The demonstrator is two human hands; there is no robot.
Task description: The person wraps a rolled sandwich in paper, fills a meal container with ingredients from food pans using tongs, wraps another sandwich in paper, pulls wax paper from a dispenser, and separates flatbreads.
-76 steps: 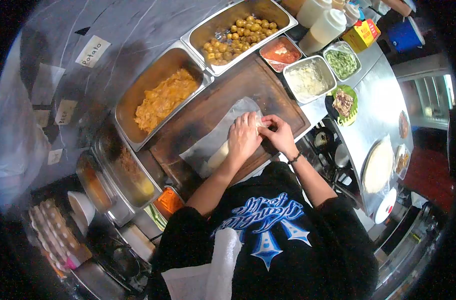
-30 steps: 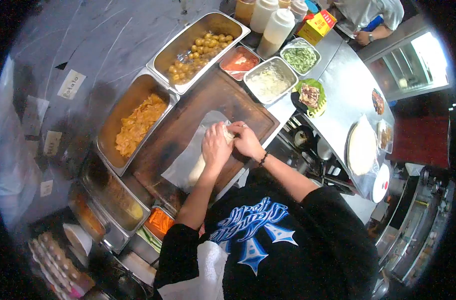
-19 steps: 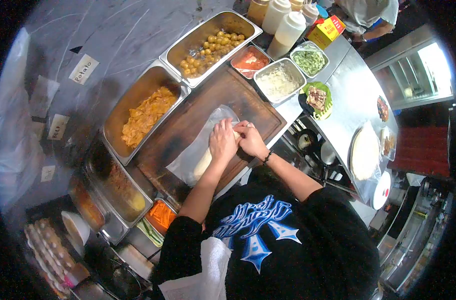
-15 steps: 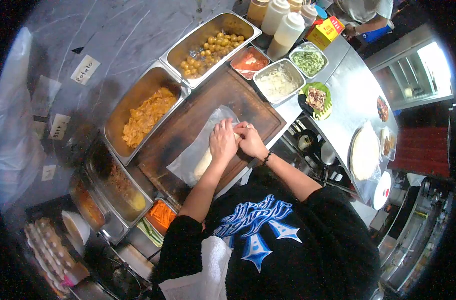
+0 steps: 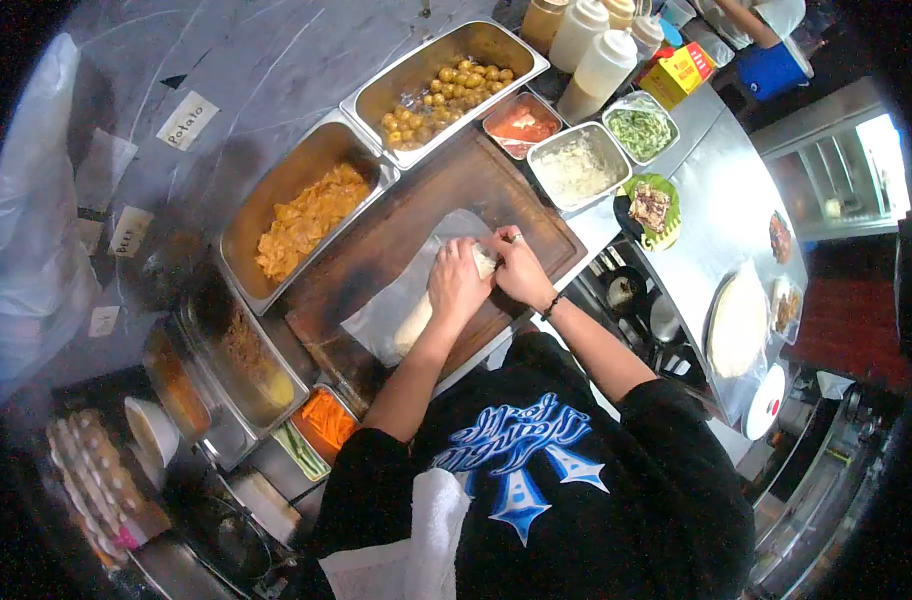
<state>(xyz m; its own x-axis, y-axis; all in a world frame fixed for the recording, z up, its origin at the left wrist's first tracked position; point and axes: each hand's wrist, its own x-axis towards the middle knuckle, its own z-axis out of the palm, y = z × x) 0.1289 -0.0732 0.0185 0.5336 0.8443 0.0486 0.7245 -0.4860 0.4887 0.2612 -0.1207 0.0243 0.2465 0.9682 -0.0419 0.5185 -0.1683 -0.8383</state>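
While the orange strips (image 5: 326, 420) and the orange pieces (image 5: 311, 220) sit close along the left of the board (image 5: 451, 190), probably to be within easy reach, the roll (image 5: 412, 325) lies on the board itself, with the paper (image 5: 374, 315) spread beneath it, which seems to keep it off the wood. The left hand (image 5: 459, 283) lies over the roll's upper part, its fingers curved and held together around it, likely to keep it firm; a pale length shows below, beside the wrist. The right hand (image 5: 521, 270) meets it at the roll's upper end, its fingers narrow and pinching there, perhaps to keep that end tucked. Whether they catch the paper too, I cannot tell. Farther right, the red paste (image 5: 521, 128), white shreds (image 5: 576, 165) and green shreds (image 5: 639, 132) stand grouped past the board's far edge, seemingly for the same easy reach.

As for edges, a band of wood shows left of the paper, up to the pan rims, and a broader stretch lies beyond the fingers, so there is room to slide that way. Right of the right hand, a smaller patch runs to the board's corner. The near edge passes under the forearms, leaving less room on the body side.
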